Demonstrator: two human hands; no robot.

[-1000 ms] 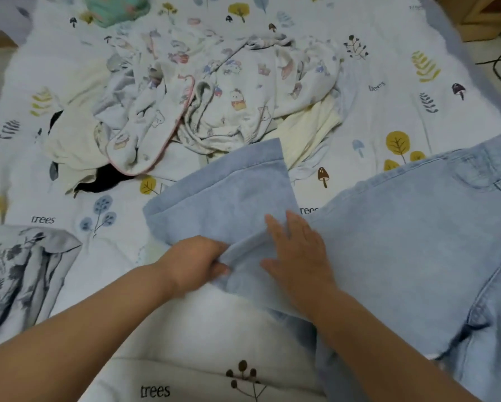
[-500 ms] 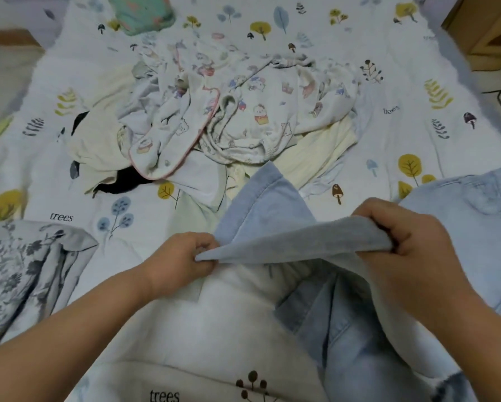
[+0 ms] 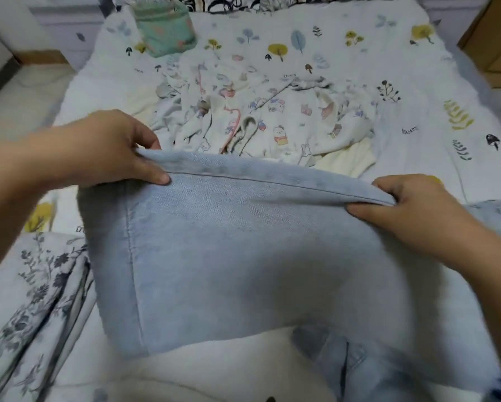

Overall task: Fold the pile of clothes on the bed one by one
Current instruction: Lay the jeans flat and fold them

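Spreading across nearly the whole view, bed (image 3: 403, 68) under a white cover printed with trees and mushrooms, serving as the work surface for the folding. Lifted above its near half, pale blue denim garment (image 3: 243, 256), hem uppermost and stretched taut so the cloth hangs flat and the side seam falls straight, apparently to line the piece up for a fold. Heaped behind it toward the middle of the bed, pile of clothes (image 3: 272, 117), mostly white cartoon-print fabric over a cream piece, not yet folded. Lying at the near left edge, grey floral cloth (image 3: 31, 300), set apart from the heap. Pinching the left corner of the hem, left hand (image 3: 107, 149), thumb on the near face, fingers behind. Gripping the opposite corner likewise, right hand (image 3: 411, 210). Standing near the headboard, small green fabric pouch (image 3: 165, 27), well clear of the work.
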